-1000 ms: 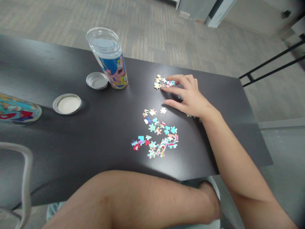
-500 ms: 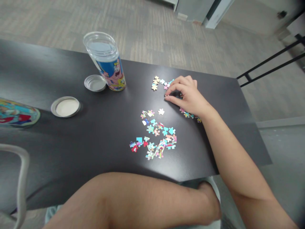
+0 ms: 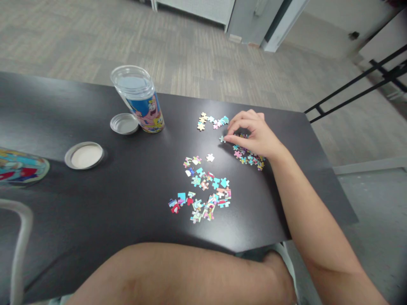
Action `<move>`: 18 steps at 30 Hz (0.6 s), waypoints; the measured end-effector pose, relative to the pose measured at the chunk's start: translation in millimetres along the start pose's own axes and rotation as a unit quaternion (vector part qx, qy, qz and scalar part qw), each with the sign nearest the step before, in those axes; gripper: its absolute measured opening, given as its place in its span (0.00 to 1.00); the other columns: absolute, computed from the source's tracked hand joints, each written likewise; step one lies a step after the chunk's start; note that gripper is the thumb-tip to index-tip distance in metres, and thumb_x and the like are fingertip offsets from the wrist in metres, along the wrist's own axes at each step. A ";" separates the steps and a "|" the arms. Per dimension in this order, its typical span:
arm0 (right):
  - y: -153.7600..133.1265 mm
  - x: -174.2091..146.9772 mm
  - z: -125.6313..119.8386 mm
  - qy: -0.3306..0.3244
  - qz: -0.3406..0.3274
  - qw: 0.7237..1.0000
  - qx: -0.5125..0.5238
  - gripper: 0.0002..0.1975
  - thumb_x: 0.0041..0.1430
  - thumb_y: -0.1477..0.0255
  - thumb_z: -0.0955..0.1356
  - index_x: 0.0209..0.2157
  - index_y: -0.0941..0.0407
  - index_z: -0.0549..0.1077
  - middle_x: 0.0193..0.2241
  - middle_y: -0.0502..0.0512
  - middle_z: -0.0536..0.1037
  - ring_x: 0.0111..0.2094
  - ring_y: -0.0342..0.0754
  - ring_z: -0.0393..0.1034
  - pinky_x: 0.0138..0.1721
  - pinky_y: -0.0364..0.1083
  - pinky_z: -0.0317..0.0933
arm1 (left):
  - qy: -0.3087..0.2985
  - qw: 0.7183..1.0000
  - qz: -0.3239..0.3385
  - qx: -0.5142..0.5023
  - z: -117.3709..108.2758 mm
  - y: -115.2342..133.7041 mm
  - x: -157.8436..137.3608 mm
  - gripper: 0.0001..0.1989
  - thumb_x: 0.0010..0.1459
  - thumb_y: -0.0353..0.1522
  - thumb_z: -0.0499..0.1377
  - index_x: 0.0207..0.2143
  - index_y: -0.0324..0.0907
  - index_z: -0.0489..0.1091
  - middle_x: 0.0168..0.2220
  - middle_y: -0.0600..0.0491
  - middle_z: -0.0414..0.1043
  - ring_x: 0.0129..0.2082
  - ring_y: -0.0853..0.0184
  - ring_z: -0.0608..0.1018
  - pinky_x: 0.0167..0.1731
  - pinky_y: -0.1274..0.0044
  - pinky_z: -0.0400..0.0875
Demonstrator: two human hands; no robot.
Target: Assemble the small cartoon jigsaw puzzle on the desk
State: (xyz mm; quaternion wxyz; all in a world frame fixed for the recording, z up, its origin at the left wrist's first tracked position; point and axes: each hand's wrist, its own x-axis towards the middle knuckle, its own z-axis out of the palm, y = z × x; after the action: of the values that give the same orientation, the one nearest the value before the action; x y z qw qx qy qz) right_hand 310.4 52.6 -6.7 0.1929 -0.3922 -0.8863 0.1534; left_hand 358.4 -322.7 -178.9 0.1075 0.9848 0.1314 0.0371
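Three groups of puzzle pieces [image 3: 210, 203] share the desk [image 3: 133, 203]: a far cluster [image 3: 201, 126], a near scatter [image 3: 204, 185] and a right-hand pile [image 3: 251, 160], apparently yet to be worked through. The right hand [image 3: 258, 134] pinches one pale piece [image 3: 221, 139] between cluster and pile; sorting looks partway. The left arm [image 3: 190, 271] lies nearest, its grip hidden.

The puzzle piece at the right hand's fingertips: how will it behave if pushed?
The puzzle piece looks small, so it is probably light. No bend shows, suggesting stiffness. Its knobbed outline would likely make it slide, not roll.
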 end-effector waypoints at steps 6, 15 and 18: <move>-3.6 9.2 24.5 0.084 0.098 0.990 -0.065 0.11 0.85 0.58 0.77 0.60 0.43 0.91 0.61 0.60 0.89 0.60 0.68 0.83 0.71 0.71 0.65 | -0.056 0.991 0.110 -0.044 5.6 -3.1 3.9 0.17 0.42 0.31 0.70 0.11 0.64 0.77 0.75 0.65 0.88 0.44 0.48 0.91 0.30 0.57 0.78; -11.4 23.2 36.5 0.081 0.108 0.988 -0.073 0.08 0.84 0.58 0.80 0.54 0.43 0.93 0.60 0.60 0.89 0.63 0.69 0.81 0.70 0.69 0.64 | -0.043 0.995 0.093 -0.005 -18.1 -13.1 -6.0 0.13 0.35 0.33 0.68 0.15 0.70 0.81 0.80 0.68 0.82 0.68 0.40 0.89 0.31 0.60 0.78; -11.8 23.7 36.5 0.076 0.109 0.989 -0.063 0.06 0.83 0.60 0.80 0.52 0.43 0.93 0.59 0.59 0.90 0.62 0.68 0.82 0.71 0.69 0.63 | -0.109 0.988 0.114 -0.010 -29.7 -16.9 -6.9 0.17 0.39 0.32 0.67 0.21 0.71 0.87 0.82 0.69 0.80 0.64 0.46 0.91 0.30 0.61 0.80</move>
State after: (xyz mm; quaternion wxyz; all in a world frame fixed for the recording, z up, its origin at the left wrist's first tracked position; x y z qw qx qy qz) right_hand 271.5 58.4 -28.6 0.2171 -0.5084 -0.8287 0.0874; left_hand 344.5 -302.6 -154.1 0.1257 0.9904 0.0059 -0.0570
